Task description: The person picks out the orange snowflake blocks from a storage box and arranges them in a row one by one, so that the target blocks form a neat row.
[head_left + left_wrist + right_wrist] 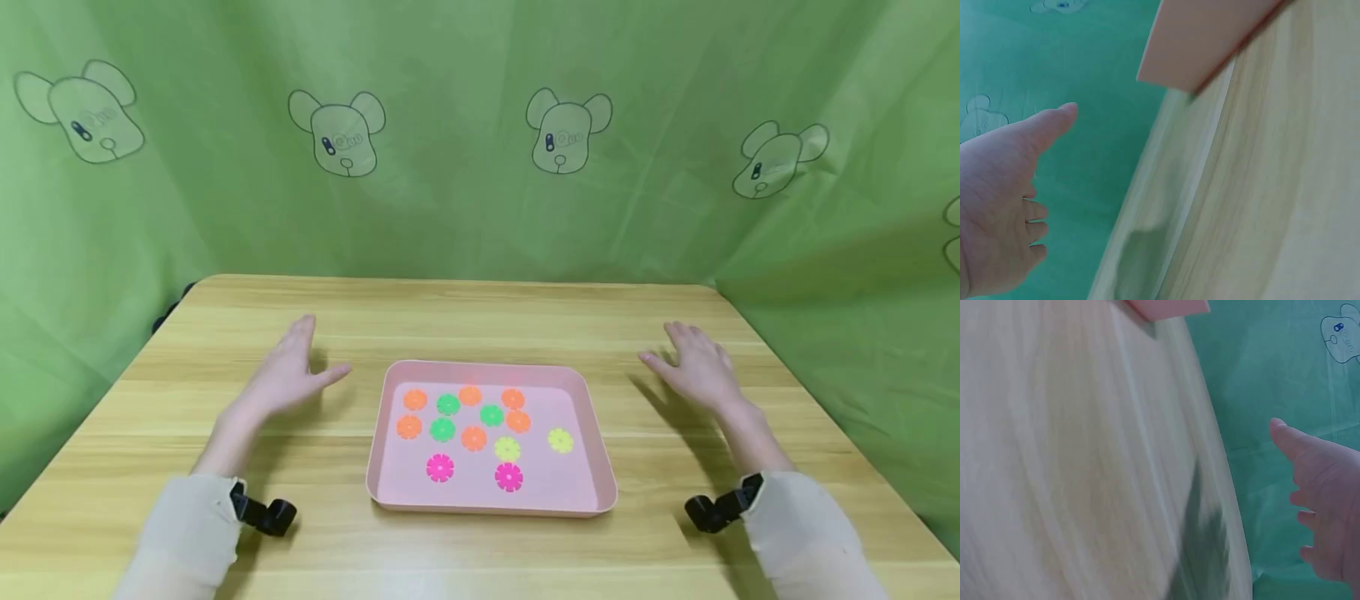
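Note:
A shallow pink tray (555, 497) lies on the table between the two hands. Flat notched plastic discs are spread inside it: several orange ones (473, 438), three green ones (442, 429), two yellow ones (560, 440) and two magenta ones (440, 467). To the left of the tray, my left hand (285, 375) is held over the table with its thumb stretched toward the tray, holding nothing. On the other side my right hand (697, 371) is likewise empty, fingers extended and thumb pointing inward. Each wrist view shows its hand apart from a pink tray corner (1204, 44).
The wooden table (480, 321) reaches back to a green curtain (465, 217) printed with bear heads, which also runs along both sides. Black wrist cameras (279, 517) stick out inward from both cuffs, low over the table.

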`<state>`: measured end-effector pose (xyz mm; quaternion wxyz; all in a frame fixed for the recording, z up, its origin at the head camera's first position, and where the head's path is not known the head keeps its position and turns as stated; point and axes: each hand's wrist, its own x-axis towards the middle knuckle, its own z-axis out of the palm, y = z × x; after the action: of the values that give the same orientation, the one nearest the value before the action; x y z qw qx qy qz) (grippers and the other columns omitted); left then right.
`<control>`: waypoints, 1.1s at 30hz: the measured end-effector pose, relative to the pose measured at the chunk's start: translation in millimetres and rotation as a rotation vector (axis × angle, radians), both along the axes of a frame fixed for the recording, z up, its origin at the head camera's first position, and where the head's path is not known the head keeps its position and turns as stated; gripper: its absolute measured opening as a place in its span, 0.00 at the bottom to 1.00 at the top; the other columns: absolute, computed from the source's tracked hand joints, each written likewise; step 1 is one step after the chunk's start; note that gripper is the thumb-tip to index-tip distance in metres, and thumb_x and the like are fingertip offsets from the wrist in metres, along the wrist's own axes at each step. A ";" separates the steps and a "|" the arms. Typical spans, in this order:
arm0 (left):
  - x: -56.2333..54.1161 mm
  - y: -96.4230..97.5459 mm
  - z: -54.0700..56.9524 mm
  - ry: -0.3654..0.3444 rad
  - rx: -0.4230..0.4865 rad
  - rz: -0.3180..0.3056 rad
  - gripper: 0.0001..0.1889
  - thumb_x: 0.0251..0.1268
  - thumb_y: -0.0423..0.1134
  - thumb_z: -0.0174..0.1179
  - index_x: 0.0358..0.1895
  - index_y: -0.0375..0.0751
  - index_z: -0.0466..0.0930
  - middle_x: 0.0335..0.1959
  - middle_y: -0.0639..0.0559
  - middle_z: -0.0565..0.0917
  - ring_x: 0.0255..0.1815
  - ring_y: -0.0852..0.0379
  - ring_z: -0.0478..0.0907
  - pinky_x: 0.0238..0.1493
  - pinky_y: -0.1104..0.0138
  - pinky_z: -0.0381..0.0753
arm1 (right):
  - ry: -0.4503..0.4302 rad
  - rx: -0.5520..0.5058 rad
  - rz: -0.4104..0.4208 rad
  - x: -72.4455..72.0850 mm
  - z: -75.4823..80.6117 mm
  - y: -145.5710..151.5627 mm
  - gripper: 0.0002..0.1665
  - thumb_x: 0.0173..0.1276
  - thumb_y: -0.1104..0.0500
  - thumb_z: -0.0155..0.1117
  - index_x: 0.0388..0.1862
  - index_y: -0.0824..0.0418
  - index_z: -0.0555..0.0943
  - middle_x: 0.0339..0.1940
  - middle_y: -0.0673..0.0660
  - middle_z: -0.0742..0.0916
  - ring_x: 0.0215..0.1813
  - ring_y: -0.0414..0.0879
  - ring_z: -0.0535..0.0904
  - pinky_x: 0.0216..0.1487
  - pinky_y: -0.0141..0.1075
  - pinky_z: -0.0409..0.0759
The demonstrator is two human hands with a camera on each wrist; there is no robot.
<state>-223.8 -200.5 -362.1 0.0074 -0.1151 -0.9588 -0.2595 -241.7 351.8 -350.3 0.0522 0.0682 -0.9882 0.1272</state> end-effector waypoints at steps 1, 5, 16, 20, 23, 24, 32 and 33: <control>2.6 1.5 1.1 -0.010 0.030 -0.008 0.55 0.60 0.61 0.55 0.70 0.26 0.31 0.71 0.31 0.37 0.71 0.35 0.37 0.68 0.48 0.39 | 0.011 -0.024 0.005 -0.3 1.0 -0.4 0.50 0.69 0.36 0.46 0.70 0.75 0.50 0.68 0.77 0.56 0.67 0.74 0.48 0.60 0.69 0.42; 13.1 8.1 4.3 -0.028 0.122 -0.032 0.56 0.56 0.54 0.63 0.71 0.28 0.31 0.71 0.30 0.39 0.71 0.34 0.39 0.67 0.45 0.42 | 0.025 -0.142 0.032 -1.0 7.3 -3.6 0.48 0.69 0.40 0.51 0.68 0.77 0.51 0.66 0.79 0.58 0.65 0.74 0.52 0.62 0.65 0.48; 60.4 38.2 -2.6 -0.057 0.203 -0.144 0.54 0.51 0.53 0.67 0.72 0.30 0.43 0.71 0.32 0.50 0.68 0.34 0.51 0.64 0.43 0.52 | -0.029 -0.370 0.058 5.6 32.5 -30.4 0.45 0.69 0.44 0.53 0.71 0.72 0.52 0.64 0.76 0.66 0.62 0.72 0.61 0.58 0.60 0.63; 70.9 48.1 -12.4 -0.085 0.246 -0.172 0.55 0.48 0.52 0.69 0.72 0.30 0.44 0.71 0.33 0.51 0.69 0.35 0.51 0.64 0.44 0.53 | -0.047 -0.459 0.074 9.6 41.3 -46.2 0.41 0.69 0.47 0.55 0.70 0.71 0.56 0.61 0.71 0.72 0.62 0.65 0.66 0.58 0.56 0.66; 76.8 53.3 -18.7 -0.119 0.294 -0.193 0.57 0.46 0.51 0.71 0.71 0.29 0.42 0.70 0.32 0.51 0.69 0.35 0.50 0.64 0.44 0.52 | -0.087 -0.524 0.097 10.8 46.2 -58.2 0.39 0.69 0.48 0.56 0.69 0.69 0.59 0.59 0.69 0.74 0.61 0.61 0.69 0.59 0.52 0.67; 78.3 54.6 -20.3 -0.132 0.310 -0.200 0.57 0.46 0.51 0.71 0.71 0.29 0.42 0.71 0.32 0.50 0.69 0.36 0.50 0.64 0.43 0.52 | -0.102 -0.538 0.108 11.1 47.8 -62.4 0.38 0.69 0.49 0.56 0.69 0.69 0.59 0.59 0.68 0.75 0.61 0.60 0.70 0.59 0.51 0.67; 83.3 59.0 -25.8 -0.230 0.426 -0.304 0.62 0.41 0.50 0.74 0.73 0.35 0.37 0.72 0.37 0.47 0.69 0.41 0.51 0.64 0.43 0.52 | -0.208 -0.594 0.257 9.0 56.1 -101.4 0.34 0.69 0.55 0.57 0.68 0.69 0.61 0.58 0.68 0.76 0.60 0.58 0.71 0.60 0.49 0.68; 83.5 59.1 -25.9 -0.239 0.436 -0.312 0.63 0.40 0.49 0.74 0.73 0.36 0.36 0.72 0.37 0.47 0.68 0.42 0.52 0.64 0.44 0.53 | -0.218 -0.593 0.275 8.9 56.6 -106.5 0.34 0.68 0.55 0.58 0.67 0.69 0.62 0.58 0.68 0.76 0.60 0.58 0.71 0.60 0.49 0.68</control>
<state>-140.3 -141.4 -387.9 -0.1209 -0.2257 -0.8451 -0.4693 -232.8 245.3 -293.7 -0.0540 0.1686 -0.8895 0.4213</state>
